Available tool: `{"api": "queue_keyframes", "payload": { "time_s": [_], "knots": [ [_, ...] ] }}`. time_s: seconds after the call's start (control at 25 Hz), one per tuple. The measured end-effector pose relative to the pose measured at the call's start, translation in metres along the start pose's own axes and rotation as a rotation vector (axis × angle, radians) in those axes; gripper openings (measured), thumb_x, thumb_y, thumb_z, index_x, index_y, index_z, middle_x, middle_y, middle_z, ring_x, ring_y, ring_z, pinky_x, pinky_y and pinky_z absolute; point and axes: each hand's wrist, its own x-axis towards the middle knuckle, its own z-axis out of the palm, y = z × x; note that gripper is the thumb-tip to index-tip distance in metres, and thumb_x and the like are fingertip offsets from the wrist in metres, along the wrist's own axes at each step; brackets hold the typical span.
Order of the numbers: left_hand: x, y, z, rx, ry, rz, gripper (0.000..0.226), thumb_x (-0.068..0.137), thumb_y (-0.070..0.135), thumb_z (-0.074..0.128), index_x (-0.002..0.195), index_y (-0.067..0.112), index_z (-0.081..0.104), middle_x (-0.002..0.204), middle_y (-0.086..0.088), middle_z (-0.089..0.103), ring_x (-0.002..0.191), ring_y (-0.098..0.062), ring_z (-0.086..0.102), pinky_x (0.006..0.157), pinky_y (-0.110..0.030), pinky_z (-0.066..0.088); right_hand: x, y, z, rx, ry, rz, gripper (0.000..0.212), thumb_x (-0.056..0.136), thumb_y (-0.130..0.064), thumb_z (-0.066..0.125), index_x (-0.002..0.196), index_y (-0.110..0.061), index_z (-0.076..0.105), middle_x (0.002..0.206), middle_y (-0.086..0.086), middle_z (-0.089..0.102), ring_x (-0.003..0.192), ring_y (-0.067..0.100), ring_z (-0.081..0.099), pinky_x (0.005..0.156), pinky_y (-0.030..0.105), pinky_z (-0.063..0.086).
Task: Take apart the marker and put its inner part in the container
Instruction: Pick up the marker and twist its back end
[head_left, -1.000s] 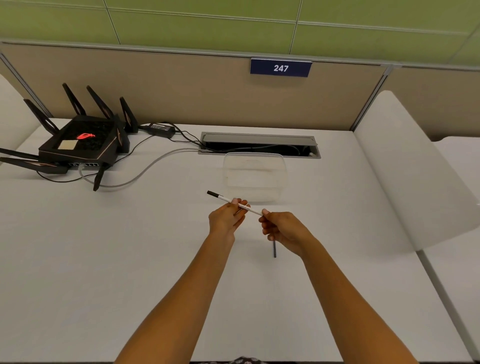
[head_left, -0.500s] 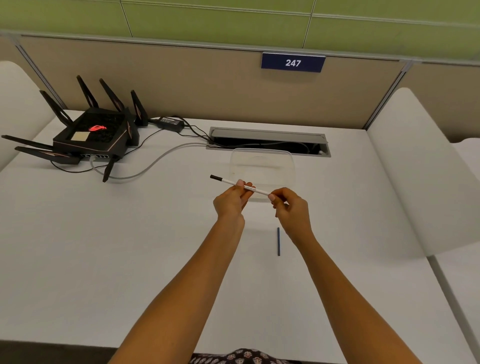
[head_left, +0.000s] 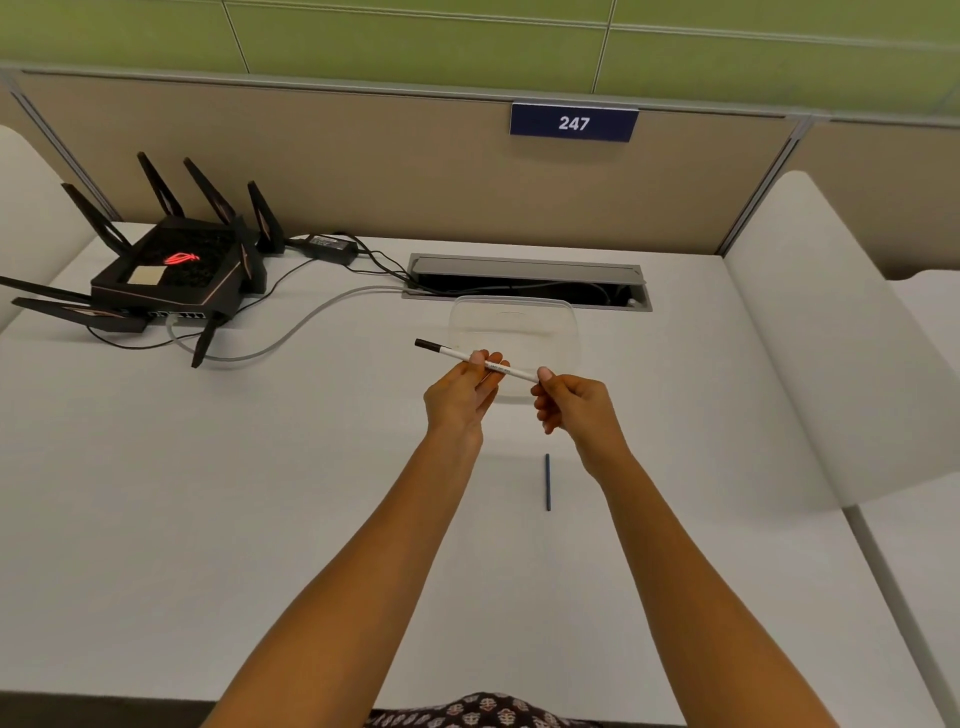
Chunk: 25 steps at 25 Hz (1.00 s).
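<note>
Marker (head_left: 457, 355) held in the air by two hands, just in front of one clear container (head_left: 514, 325).

The left hand (head_left: 460, 397) pinches the white barrel near its middle; the right hand (head_left: 576, 402) grips its near end. The dark tip points left. One thin dark blue rod (head_left: 547, 481) lies on the white desk (head_left: 208, 493) below the right wrist. One black router (head_left: 171, 275) sits far left.

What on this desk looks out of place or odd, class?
A thin dark blue stick lies loose on the white desk, outside the clear container. Nothing looks spilled or damaged.
</note>
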Motion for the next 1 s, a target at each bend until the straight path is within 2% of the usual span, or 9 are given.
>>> {"api": "queue_keyframes", "payload": {
  "time_s": [0.12, 0.24, 0.32, 0.48, 0.64, 0.76, 0.88, 1.0],
  "knots": [
    [0.000, -0.001, 0.002, 0.015, 0.001, 0.023, 0.012, 0.092, 0.018, 0.063, 0.094, 0.010, 0.071, 0.087, -0.004, 0.077, 0.084, -0.018, 0.075, 0.075, -0.026, 0.058, 0.000, 0.001, 0.002, -0.057, 0.030, -0.061, 0.029, 0.094, -0.034, 0.059, 0.082, -0.010, 0.070, 0.067, 0.006, 0.065, 0.059, 0.016, 0.058, 0.058, 0.029, 0.053],
    [0.000, 0.000, 0.004, 0.017, 0.025, 0.045, 0.010, 0.090, 0.018, 0.065, 0.091, 0.010, 0.071, 0.088, -0.005, 0.077, 0.086, -0.020, 0.075, 0.071, -0.024, 0.059, -0.001, 0.003, 0.006, -0.100, 0.089, -0.147, 0.014, 0.094, -0.025, 0.060, 0.089, -0.015, 0.068, 0.071, 0.004, 0.065, 0.060, 0.015, 0.059, 0.062, 0.031, 0.055],
    [0.001, 0.001, 0.004, 0.007, 0.027, 0.047, 0.011, 0.090, 0.019, 0.065, 0.092, 0.010, 0.071, 0.089, -0.006, 0.076, 0.087, -0.021, 0.075, 0.074, -0.026, 0.058, 0.000, 0.002, 0.005, -0.101, 0.108, -0.179, 0.006, 0.093, -0.020, 0.062, 0.092, -0.020, 0.067, 0.077, 0.003, 0.067, 0.062, 0.015, 0.062, 0.065, 0.031, 0.058],
    [0.002, 0.005, 0.003, -0.007, 0.007, 0.045, 0.016, 0.092, 0.020, 0.063, 0.100, 0.008, 0.069, 0.094, -0.007, 0.076, 0.091, -0.022, 0.074, 0.077, -0.027, 0.057, 0.001, -0.005, 0.001, 0.037, 0.041, -0.141, 0.005, 0.089, -0.023, 0.067, 0.092, -0.024, 0.072, 0.081, 0.004, 0.072, 0.072, 0.021, 0.069, 0.061, 0.026, 0.059],
    [0.001, 0.005, 0.006, -0.008, 0.002, 0.047, 0.014, 0.092, 0.020, 0.062, 0.097, 0.009, 0.069, 0.089, -0.005, 0.076, 0.090, -0.021, 0.074, 0.079, -0.028, 0.057, 0.002, -0.008, 0.000, 0.005, 0.044, -0.097, 0.023, 0.089, -0.041, 0.063, 0.081, -0.022, 0.074, 0.069, 0.003, 0.072, 0.063, 0.019, 0.069, 0.059, 0.025, 0.059],
    [0.000, 0.005, 0.007, 0.000, 0.010, 0.051, 0.015, 0.091, 0.021, 0.063, 0.098, 0.009, 0.069, 0.088, -0.005, 0.076, 0.088, -0.020, 0.075, 0.078, -0.028, 0.057, 0.002, -0.009, 0.003, -0.005, 0.044, -0.123, 0.017, 0.091, -0.031, 0.063, 0.079, -0.023, 0.072, 0.067, 0.001, 0.069, 0.061, 0.017, 0.065, 0.058, 0.023, 0.058],
    [0.002, 0.005, 0.005, 0.004, 0.018, 0.052, 0.016, 0.091, 0.021, 0.063, 0.100, 0.009, 0.070, 0.092, -0.006, 0.076, 0.088, -0.020, 0.075, 0.078, -0.028, 0.057, 0.001, -0.010, 0.005, 0.016, 0.048, -0.159, 0.013, 0.090, -0.016, 0.065, 0.085, -0.027, 0.070, 0.077, 0.001, 0.069, 0.069, 0.017, 0.066, 0.059, 0.021, 0.057],
    [0.002, 0.006, 0.003, -0.007, 0.020, 0.054, 0.014, 0.091, 0.021, 0.063, 0.097, 0.011, 0.070, 0.093, -0.006, 0.076, 0.088, -0.020, 0.074, 0.081, -0.030, 0.056, 0.001, -0.013, 0.005, 0.043, 0.049, -0.102, 0.005, 0.089, -0.028, 0.067, 0.088, -0.026, 0.071, 0.083, 0.003, 0.071, 0.073, 0.019, 0.068, 0.061, 0.022, 0.057]
  ]
}}
